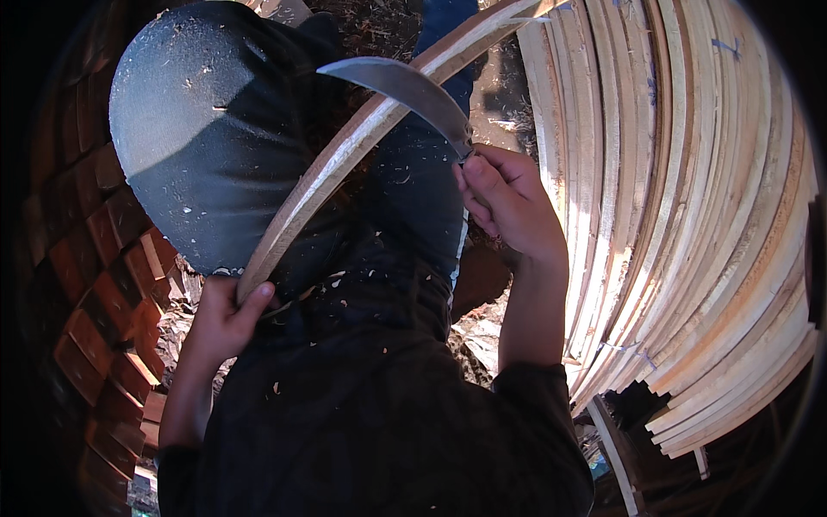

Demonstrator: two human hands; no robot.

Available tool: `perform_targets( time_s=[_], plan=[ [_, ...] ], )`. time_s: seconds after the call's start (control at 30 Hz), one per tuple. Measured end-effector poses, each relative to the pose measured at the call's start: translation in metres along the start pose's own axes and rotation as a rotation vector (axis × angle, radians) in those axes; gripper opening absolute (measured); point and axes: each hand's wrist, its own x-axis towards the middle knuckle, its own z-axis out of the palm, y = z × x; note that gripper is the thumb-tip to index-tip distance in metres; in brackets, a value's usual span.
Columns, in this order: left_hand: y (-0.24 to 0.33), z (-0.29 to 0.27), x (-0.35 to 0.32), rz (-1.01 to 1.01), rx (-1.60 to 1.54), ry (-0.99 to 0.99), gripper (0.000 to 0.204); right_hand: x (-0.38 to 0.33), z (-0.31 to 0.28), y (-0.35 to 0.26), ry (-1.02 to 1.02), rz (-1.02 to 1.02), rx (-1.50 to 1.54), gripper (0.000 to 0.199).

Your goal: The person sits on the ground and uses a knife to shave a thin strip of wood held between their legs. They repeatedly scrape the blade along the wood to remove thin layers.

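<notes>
A long wooden strip [332,172] slants across my lap, from lower left to the upper edge of the view, its upper face pale and rough. My left hand [226,314] is closed round its near end, the thumb lying along the wood. In my right hand [512,198] is a sickle-shaped knife, its handle mostly hidden by the fingers. The knife's curved grey blade [401,90] crosses over the strip and points left. Whether the edge touches the wood I cannot tell.
Many pale wooden strips [655,172] lie stacked side by side on the right. Reddish-brown wooden blocks [95,302] are piled along the left. Small shavings dot my dark clothes [345,388], and more chips litter the ground around me.
</notes>
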Motion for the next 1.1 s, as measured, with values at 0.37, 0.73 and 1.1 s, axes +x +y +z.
perform_targets(
  time_s=[0.37,0.73,1.1],
  plan=[
    [-0.005,-0.006,0.002,0.011,0.001,-0.092,0.028,0.008,-0.015,-0.002,0.372,-0.041,0.303,0.039],
    [0.001,-0.003,-0.001,0.001,0.009,-0.064,0.033,0.017,-0.061,0.015,0.136,-0.084,0.122,0.036],
    [-0.001,0.0,0.0,0.043,-0.056,-0.007,0.034,0.01,-0.042,0.014,-0.037,-0.098,-0.014,0.036]
  ],
)
